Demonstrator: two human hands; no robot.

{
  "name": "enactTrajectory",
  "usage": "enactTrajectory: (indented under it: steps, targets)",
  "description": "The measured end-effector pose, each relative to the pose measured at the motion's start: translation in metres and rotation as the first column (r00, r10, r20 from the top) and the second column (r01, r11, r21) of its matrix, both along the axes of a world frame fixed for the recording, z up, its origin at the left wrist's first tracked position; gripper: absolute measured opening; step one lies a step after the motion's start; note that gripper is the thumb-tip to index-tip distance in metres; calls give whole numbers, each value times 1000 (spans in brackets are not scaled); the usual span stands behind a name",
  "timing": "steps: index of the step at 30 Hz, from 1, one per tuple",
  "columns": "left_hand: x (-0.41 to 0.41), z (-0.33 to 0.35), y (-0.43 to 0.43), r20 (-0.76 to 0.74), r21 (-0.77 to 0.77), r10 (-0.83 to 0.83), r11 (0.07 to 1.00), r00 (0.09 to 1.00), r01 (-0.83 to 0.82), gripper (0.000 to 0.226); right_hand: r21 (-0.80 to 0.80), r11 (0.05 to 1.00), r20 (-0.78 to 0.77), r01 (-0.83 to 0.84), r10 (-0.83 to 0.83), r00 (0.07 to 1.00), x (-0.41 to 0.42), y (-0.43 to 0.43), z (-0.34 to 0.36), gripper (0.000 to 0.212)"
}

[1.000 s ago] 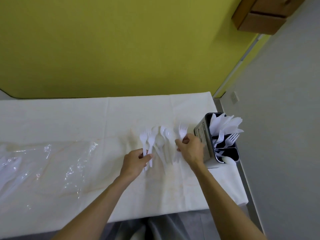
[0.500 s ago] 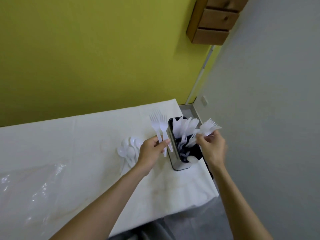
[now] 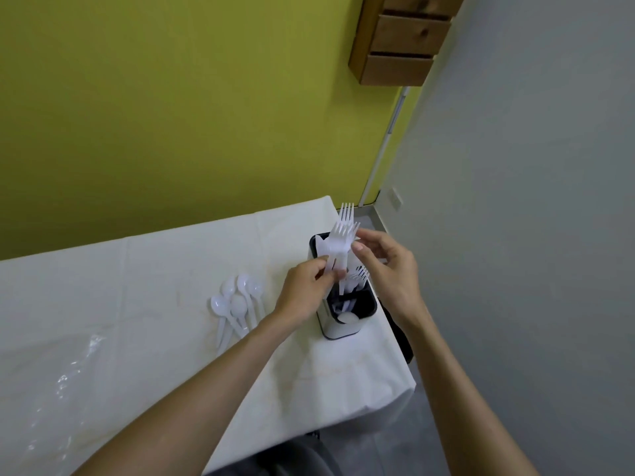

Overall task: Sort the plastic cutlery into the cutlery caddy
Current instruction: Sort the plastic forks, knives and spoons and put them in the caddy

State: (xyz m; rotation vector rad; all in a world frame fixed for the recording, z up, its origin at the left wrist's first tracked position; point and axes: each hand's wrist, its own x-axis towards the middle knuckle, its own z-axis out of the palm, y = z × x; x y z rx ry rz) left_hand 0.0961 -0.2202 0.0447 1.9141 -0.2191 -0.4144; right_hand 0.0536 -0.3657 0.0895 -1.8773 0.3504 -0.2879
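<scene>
Directly above the cutlery caddy (image 3: pixel 340 333), a dark-rimmed box at the table's right edge, my left hand (image 3: pixel 304 293) grips a few white plastic forks (image 3: pixel 341 240) by their handles, tines up. My right hand (image 3: pixel 388 266) reaches in from the right, with thumb and forefinger pinching the fork heads. Other forks (image 3: pixel 359 274) stand in the caddy's middle compartment, a spoon bowl (image 3: pixel 347 317) shows in the near one, and white pieces fill the far one. Several white spoons (image 3: pixel 237 304) lie loose on the cloth left of the caddy.
A white cloth covers the table (image 3: pixel 154 269), whose right edge runs just past the caddy. Crumpled clear plastic wrap (image 3: pixel 68 376) lies at the near left. A wooden drawer unit (image 3: pixel 405 39) hangs on the yellow wall above. Grey floor is to the right.
Both hands lifted forks off the table and carried them right to the caddy. The right hand's forks now stand in the caddy, and it has come over to the left hand's forks.
</scene>
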Motion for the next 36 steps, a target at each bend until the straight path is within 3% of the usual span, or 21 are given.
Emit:
enactTrajectory:
  steps: [3, 6, 12, 16, 20, 24, 29, 31, 34, 36]
  targets:
    - [3, 2, -3, 0, -1, -39, 999, 999, 39, 22, 81, 996, 1, 37, -37, 999, 8, -4, -4, 12]
    - [2, 1, -6, -12, 5, -96, 995, 995, 96, 20, 177, 984, 22, 16, -20, 1000, 11, -6, -2, 22]
    - [-5, 4, -10, 21, -83, 55, 995, 998, -53, 11, 240, 969, 96, 64, -89, 991, 5, -6, -8, 27]
    - [-9, -3, -12, 31, -44, 59, 997, 998, -57, 9, 152, 987, 82, 58, -71, 994, -2, -7, -18, 28]
    - [-12, -17, -8, 178, 61, 4, 998, 984, -15, 3, -56, 998, 31, -15, 17, 999, -6, -5, -22, 33]
    - [-17, -20, -6, 270, 57, -10, 998, 963, -5, 31, -174, 984, 10, -30, 32, 999, -18, -1, -29, 45]
    - [-20, -27, 5, 269, 74, -53, 997, 962, 34, 41, -373, 920, 48, -120, 149, 988, -28, 3, -39, 43]
    - [-22, -30, 12, 292, 74, -30, 997, 956, 9, 40, -468, 881, 100, -68, 129, 987, -30, 9, -41, 45]
    - [-26, -38, 30, 293, 74, 92, 990, 952, -118, 31, -564, 817, 312, 121, 76, 947, -23, 26, -38, 40]
    - [-28, -53, 52, 270, 104, 223, 960, 937, -259, 25, -577, 806, 406, 131, 144, 902, -14, 47, -35, 37]
